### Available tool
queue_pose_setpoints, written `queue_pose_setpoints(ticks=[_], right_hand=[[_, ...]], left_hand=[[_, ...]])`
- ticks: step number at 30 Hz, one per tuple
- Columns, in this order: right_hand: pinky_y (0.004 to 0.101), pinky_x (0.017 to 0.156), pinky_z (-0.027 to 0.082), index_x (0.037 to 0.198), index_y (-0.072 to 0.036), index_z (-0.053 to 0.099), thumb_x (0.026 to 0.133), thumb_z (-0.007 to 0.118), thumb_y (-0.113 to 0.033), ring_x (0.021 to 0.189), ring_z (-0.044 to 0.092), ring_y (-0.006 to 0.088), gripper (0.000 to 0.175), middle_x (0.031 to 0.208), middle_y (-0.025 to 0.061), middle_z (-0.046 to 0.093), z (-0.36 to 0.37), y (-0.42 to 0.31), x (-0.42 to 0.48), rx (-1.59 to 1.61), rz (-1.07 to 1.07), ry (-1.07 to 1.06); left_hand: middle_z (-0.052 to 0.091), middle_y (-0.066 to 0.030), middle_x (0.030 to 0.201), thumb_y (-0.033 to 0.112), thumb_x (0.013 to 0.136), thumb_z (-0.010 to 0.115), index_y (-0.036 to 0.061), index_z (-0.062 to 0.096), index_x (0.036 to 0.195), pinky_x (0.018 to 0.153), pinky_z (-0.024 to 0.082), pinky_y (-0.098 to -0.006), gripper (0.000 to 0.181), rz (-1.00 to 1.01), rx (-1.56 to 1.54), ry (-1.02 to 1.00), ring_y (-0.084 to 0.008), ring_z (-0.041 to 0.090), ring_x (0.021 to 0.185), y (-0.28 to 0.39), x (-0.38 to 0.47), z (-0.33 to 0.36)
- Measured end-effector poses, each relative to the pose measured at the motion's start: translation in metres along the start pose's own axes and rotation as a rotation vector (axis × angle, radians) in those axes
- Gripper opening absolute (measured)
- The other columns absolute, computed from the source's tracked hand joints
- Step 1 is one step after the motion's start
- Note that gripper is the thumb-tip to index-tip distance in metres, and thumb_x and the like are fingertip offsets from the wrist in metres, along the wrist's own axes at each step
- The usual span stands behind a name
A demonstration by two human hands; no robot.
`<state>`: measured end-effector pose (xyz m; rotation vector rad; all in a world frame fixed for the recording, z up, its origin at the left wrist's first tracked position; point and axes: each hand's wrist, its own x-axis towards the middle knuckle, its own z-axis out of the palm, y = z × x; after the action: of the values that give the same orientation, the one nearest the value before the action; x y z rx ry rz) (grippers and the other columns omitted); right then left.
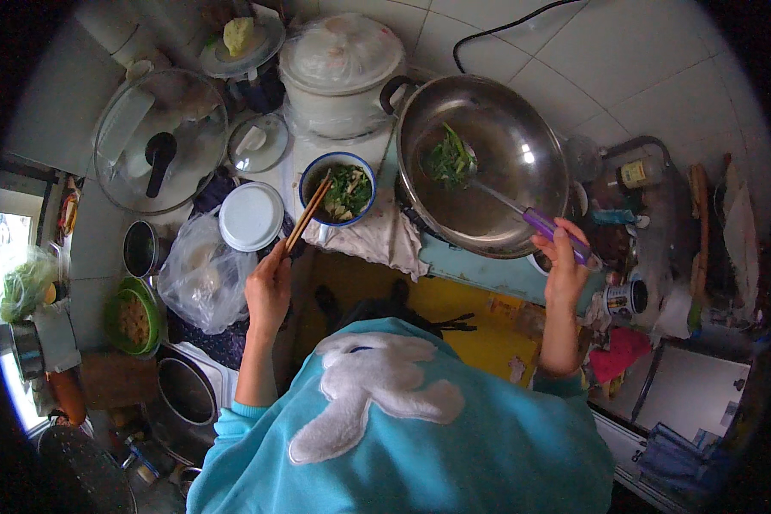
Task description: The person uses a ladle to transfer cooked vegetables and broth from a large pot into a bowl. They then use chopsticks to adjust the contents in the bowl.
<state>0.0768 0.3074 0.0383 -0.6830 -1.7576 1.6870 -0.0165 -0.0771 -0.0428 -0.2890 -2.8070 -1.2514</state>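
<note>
My left hand (270, 286) grips a pair of wooden chopsticks (306, 217), whose tips reach into a blue-rimmed enamel mug (304, 172). Inside the mug lie cooked leafy greens (349, 191) with paler pieces among them. In my right hand (564, 260) is the purple handle of a metal ladle (540, 221). The ladle's shaft slants down into a large steel wok (520, 122), and its bowl is mostly covered by a clump of greens (450, 159). Thin brownish liquid seems to cover the wok's bottom.
Behind the mug stands a white lidded pot (340, 70) wrapped in plastic. A large glass lid (122, 180), a small glass lid (273, 144), a white round lid (251, 216) and a plastic bag (199, 283) crowd the left. A cloth (376, 241) hangs over the counter's edge. Jars (633, 173) stand right.
</note>
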Motion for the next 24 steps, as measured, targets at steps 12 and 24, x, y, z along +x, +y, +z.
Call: queue_pose_setpoints(ticks=[12, 24], right_hand=[[0.0342, 0.066, 0.054, 0.100, 0.004, 0.054, 0.085, 0.055, -0.010, 0.067, 0.063, 0.0225, 0.021, 0.089, 0.0147, 0.060, 0.003, -0.009, 0.001, 0.005, -0.062, 0.015], [0.0328, 0.069, 0.053, 0.103, 0.002, 0.053, 0.084, 0.058, -0.015, 0.073, 0.063, 0.0232, 0.025, 0.093, 0.0129, 0.058, 0.004, 0.001, -0.003, 0.002, -0.025, 0.056]], left_hand=[[0.063, -0.0172, 0.091, 0.008, 0.084, 0.053, 0.0057, 0.058, 0.111, 0.067, 0.048, -0.0331, 0.028, -0.060, -0.059, 0.008, -0.0284, 0.062, 0.078, -0.007, -0.002, -0.006], [0.062, -0.0165, 0.091, 0.010, 0.083, 0.054, 0.0081, 0.057, 0.112, 0.066, 0.048, -0.0363, 0.030, -0.076, -0.008, 0.052, -0.0314, 0.062, 0.078, -0.023, -0.007, -0.010]])
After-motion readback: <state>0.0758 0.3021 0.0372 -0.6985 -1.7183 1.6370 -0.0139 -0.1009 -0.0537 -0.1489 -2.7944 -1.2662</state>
